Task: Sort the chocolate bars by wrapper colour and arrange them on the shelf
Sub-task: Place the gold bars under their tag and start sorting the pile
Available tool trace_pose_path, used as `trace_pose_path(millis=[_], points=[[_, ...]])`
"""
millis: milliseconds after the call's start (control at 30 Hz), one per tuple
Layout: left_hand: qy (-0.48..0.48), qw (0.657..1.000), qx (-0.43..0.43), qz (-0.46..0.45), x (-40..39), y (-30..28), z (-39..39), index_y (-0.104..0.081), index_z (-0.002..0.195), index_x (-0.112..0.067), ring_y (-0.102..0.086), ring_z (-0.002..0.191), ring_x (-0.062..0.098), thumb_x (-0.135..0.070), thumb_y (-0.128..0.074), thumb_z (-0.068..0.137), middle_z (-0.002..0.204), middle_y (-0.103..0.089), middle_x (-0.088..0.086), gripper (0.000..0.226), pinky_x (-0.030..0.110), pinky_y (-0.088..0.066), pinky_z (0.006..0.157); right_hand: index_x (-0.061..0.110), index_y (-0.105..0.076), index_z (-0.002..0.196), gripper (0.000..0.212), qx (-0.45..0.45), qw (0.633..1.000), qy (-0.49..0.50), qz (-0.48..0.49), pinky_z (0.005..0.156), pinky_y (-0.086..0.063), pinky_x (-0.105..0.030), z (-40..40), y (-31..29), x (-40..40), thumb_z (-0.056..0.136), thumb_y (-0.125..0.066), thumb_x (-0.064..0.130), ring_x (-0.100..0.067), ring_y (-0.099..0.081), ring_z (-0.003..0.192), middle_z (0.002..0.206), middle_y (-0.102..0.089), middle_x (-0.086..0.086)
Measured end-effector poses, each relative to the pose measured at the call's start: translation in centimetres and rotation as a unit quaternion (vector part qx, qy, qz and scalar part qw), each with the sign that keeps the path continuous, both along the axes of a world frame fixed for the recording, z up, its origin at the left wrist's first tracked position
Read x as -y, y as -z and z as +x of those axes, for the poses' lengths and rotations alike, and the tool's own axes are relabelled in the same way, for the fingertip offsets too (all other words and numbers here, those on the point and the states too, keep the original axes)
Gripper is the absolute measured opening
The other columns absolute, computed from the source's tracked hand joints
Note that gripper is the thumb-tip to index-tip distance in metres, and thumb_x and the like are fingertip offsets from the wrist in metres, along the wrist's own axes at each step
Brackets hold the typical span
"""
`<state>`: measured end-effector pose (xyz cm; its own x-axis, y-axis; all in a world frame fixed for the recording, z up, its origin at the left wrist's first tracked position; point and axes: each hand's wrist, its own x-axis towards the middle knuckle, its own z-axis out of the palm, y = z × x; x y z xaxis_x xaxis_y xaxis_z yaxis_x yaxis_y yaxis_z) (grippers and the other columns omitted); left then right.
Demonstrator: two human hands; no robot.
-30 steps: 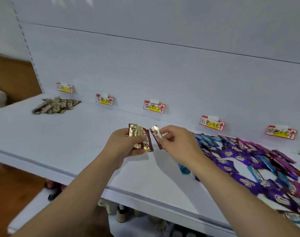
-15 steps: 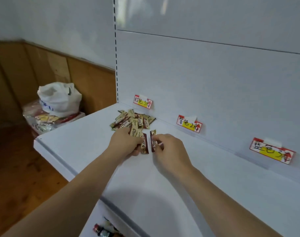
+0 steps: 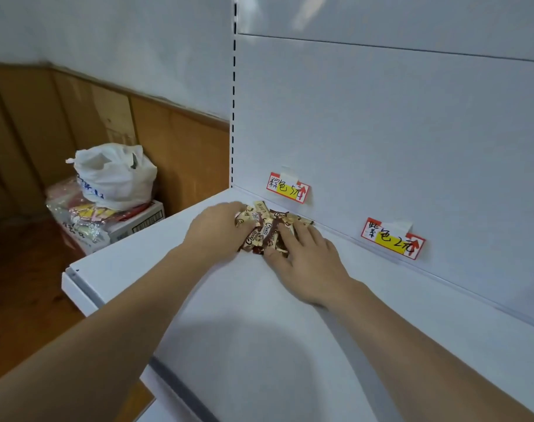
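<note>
Because the brown-and-gold chocolate bars (image 3: 264,231) belong under the brown price tag (image 3: 288,187), both hands bracket that pile on the shelf (image 3: 229,315): left hand (image 3: 218,228) cupping it, right hand (image 3: 302,254) flat, fingers straight, pressing bars together.

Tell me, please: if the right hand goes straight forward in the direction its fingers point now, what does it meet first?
The right hand already rests its fingers on the pile of brown chocolate bars, so it meets those bars first. Beyond them probably comes the white back panel under the left price tag, though depth is uncertain.
</note>
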<state>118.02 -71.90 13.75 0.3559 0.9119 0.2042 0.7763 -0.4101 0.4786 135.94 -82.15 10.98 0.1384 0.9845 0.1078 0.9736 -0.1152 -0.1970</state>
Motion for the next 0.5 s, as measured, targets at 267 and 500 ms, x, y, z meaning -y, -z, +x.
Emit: trace_pose_path(millis=[267,500], points=[[0.045,0.992,-0.102,0.053,0.0,3.3,0.1,-0.036,0.158,-0.023,-0.032,0.149,0.03,-0.053,-0.03,0.108,0.161,-0.04,0.006,0.058,0.05,-0.032,0.119,0.038,0.004,0.165,0.087,0.019,0.996,0.027,-0.079,0.127,-0.005,-0.056,-0.9,-1.2,-0.9,0.093,-0.009,0.084,-0.031,0.008,0.16,0.174,0.01,-0.001],[0.031,0.984,-0.158,0.08,6.5,0.8,2.0,-0.024,0.162,-0.028,-0.008,0.159,0.024,-0.055,-0.022,0.107,0.172,-0.018,0.001,0.061,0.057,-0.011,0.126,0.031,-0.002,0.166,0.084,0.076,0.994,0.025,-0.073,0.127,-0.008,-0.056,0.7,-3.4,5.8,0.098,-0.015,0.077,-0.032,0.005,0.16,0.175,0.004,-0.006]])
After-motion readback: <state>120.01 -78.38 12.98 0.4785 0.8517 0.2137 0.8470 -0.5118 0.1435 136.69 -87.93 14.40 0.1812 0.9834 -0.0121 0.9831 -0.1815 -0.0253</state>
